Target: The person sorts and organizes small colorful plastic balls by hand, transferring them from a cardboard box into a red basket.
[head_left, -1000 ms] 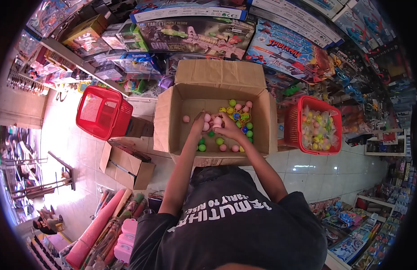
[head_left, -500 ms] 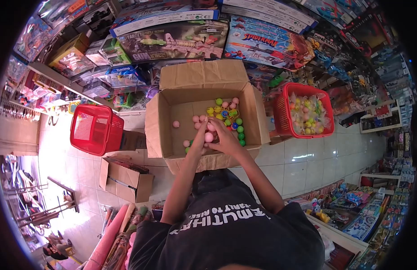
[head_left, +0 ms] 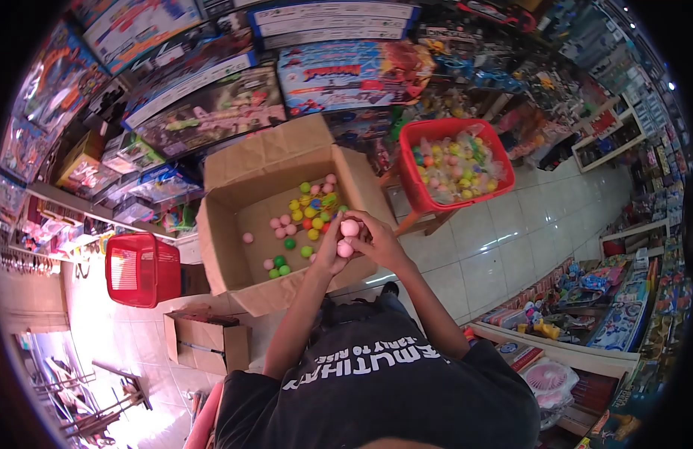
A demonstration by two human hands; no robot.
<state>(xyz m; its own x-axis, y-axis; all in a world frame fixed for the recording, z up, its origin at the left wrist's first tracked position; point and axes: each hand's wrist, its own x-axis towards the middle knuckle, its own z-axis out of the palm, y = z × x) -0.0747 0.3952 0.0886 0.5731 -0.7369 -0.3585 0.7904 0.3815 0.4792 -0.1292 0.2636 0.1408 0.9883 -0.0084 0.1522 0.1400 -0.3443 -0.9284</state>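
Note:
My left hand [head_left: 331,251] and my right hand [head_left: 376,243] are cupped together over the near right part of an open cardboard box [head_left: 268,153]. Pink balls [head_left: 349,227] sit between them, two showing clearly. Fingers of both hands curl round the balls, and whatever lies beneath is hidden by the palms. Inside the box lie several loose small balls: pink [head_left: 248,238], green [head_left: 279,262], yellow [head_left: 297,213] and orange. A tangle of yellow string or net [head_left: 328,200] rests among them near the box's right wall.
A red basket [head_left: 410,179] filled with bagged coloured balls stands on a wooden stool [head_left: 429,223] at the right. Another red basket [head_left: 163,273] is at the left, with a smaller carton [head_left: 238,350] below it. Shelves of boxed toys [head_left: 346,75] line the back.
The view has turned to the right, so the box appears further left and the filled basket nearer. My hands, still together with pink balls, are now over the box's near right edge.

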